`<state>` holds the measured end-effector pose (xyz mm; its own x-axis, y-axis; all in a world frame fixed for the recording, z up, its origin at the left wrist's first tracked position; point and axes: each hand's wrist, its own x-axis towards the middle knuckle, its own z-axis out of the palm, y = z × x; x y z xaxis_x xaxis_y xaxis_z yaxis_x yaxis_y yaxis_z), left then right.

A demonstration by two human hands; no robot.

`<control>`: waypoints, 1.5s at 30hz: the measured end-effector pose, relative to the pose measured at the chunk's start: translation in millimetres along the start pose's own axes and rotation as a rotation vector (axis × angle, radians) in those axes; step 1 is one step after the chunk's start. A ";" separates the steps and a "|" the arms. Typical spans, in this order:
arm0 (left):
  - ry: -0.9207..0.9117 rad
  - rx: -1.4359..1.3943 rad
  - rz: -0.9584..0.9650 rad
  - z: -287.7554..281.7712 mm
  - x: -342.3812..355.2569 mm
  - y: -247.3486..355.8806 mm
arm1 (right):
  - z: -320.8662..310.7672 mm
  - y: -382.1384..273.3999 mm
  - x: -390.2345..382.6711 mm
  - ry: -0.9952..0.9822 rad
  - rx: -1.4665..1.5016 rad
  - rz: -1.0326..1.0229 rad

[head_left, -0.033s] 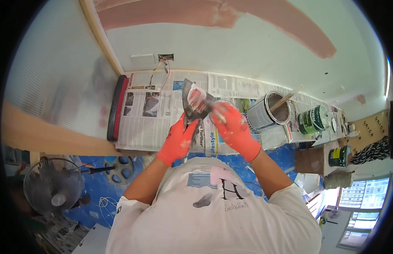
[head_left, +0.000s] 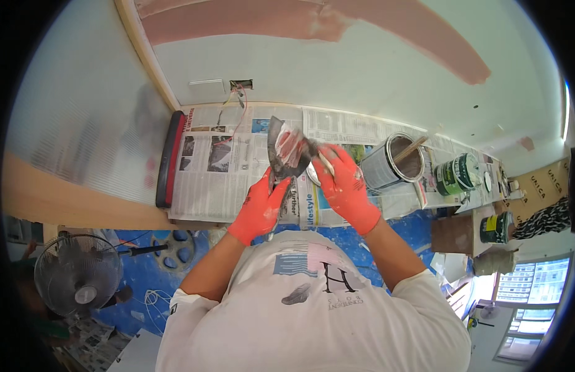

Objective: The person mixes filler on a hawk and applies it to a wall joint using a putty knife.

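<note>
and here we have the wide scraper, straight ahead of us at twelve o'clock, up over the newspaper! the left hand sits at the blade's seven o'clock, gloved fingers wrapped round the handle end; the right hand, at four o'clock, clamps a smaller tool, its far end too blurred for us to say if it touches. pink-and-white filler smears the broad face. we judge the scraper light and stiff, maybe springy toward its edge, hardly fragile; the filler looks soft and pasty, so smeared metal could turn slippery. best hold? low, at seven o'clock, below the smear, fingers clear of the edge. the smaller tool, light too we reckon, wants gripping by its pale handle.
</note>
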<state>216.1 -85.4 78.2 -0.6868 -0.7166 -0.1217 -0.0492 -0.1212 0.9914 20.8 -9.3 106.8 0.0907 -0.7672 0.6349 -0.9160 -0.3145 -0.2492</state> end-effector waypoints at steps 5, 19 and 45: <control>0.003 0.046 0.115 -1.2 0.6 0.7 | 2.0 -13.0 4.7 0.039 0.104 0.172; 0.024 0.126 0.074 -3.5 1.5 -16.9 | -1.9 -12.3 5.9 -0.130 0.146 0.152; 0.035 0.038 0.048 -8.8 9.1 -16.8 | 8.4 -1.0 27.6 -0.178 0.133 0.258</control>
<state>217.0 -95.9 60.0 -0.6633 -0.7446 -0.0749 -0.0445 -0.0607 0.9972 27.5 -34.8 118.5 -0.0598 -0.9128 0.4040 -0.8597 -0.1586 -0.4855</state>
